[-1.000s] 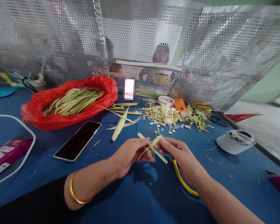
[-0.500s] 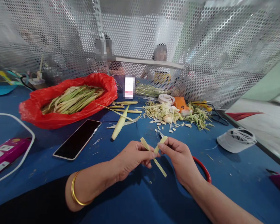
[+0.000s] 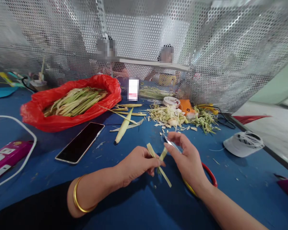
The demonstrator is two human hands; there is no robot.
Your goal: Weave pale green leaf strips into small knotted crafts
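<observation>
My left hand [image 3: 136, 164] pinches two pale green leaf strips [image 3: 166, 180] that cross each other, just above the blue table [image 3: 139, 204]. My right hand [image 3: 189, 159] is right of them, thumb and forefinger at the upper end of one strip. It carries scissors [image 3: 210, 174] with red and yellow handle loops; the blade tip shows above the fingers. A gold bangle sits on my left wrist.
A red bag [image 3: 62, 123] of leaf strips lies far left, a black phone [image 3: 80, 142] in front of it. A loose leaf [image 3: 123, 126], a heap of trimmings [image 3: 172, 116], a white spool [image 3: 242, 143], a pink device [image 3: 7, 156] and a perforated screen [image 3: 218, 57] with people behind.
The right hand has lifted and opened its fingers a little, bringing the scissors' blade into sight. The strips have shifted from a bunched knot to a plain cross in the left hand.
</observation>
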